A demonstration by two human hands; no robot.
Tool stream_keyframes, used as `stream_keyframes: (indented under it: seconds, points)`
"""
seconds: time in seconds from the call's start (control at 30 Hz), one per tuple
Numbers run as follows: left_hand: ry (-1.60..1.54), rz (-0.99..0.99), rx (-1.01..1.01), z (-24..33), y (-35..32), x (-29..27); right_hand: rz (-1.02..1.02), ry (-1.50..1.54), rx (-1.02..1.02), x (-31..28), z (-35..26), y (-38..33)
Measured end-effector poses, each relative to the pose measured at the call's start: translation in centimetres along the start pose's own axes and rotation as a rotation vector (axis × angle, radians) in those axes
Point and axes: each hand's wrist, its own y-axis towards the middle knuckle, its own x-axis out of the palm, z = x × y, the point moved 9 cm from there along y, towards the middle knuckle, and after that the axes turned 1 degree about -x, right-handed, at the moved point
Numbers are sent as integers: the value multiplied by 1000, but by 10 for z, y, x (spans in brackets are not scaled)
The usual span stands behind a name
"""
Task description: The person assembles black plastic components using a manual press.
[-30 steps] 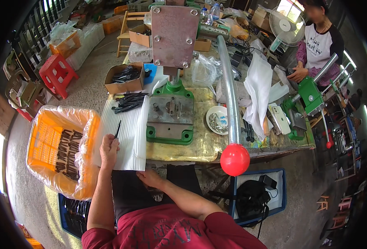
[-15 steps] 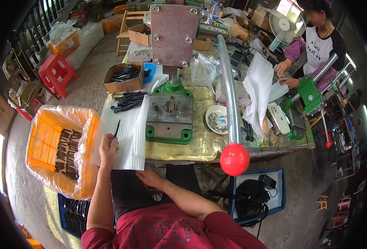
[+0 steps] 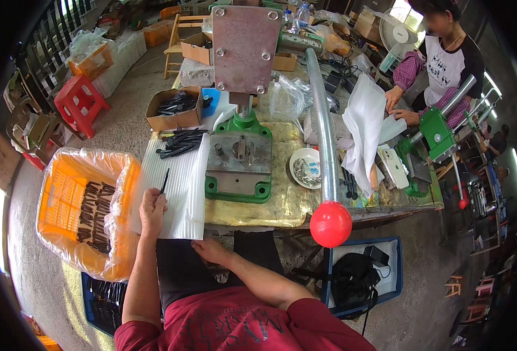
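My left hand (image 3: 152, 209) is closed on a thin black strip (image 3: 165, 181), holding it upright over a white ribbed foam sheet (image 3: 179, 202). My right hand (image 3: 213, 250) rests low over my dark trousers, beside the sheet's near corner; its fingers are mostly hidden. More black strips (image 3: 181, 143) lie in a loose pile at the sheet's far end. Right of the sheet stands a green-based hand press (image 3: 238, 190) with a steel plate. Its long metal lever (image 3: 323, 123) ends in a red ball (image 3: 330, 224) hanging over the table's front edge.
At left is an orange crate (image 3: 59, 205) lined with plastic, with rows of dark parts inside. A cardboard box (image 3: 170, 121) of black parts sits behind the pile. A white bowl (image 3: 306, 169) holds small metal pieces. A co-worker (image 3: 445, 70) works at the right near another press (image 3: 437, 137).
My two hands and the black strip look unmoved. The co-worker's head and hands have shifted slightly at the far right.
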Motion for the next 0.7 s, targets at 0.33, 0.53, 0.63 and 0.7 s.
stream_keyframes:
  seconds: [0.33,0.53,0.63,0.7]
  points:
    - [37,-40,-29,5,-2,3,-55,-19,35,-1,-5,-1]
    - [34,-29,-43,-1,-1,1,-43,-17,-15,0,-5,0]
    - [21,-3,-6,1,0,-1,-48,-13,-15,1,-5,-1]
    - [14,-7,-5,0,0,-1,-50,-12,-4,1,-3,-1]
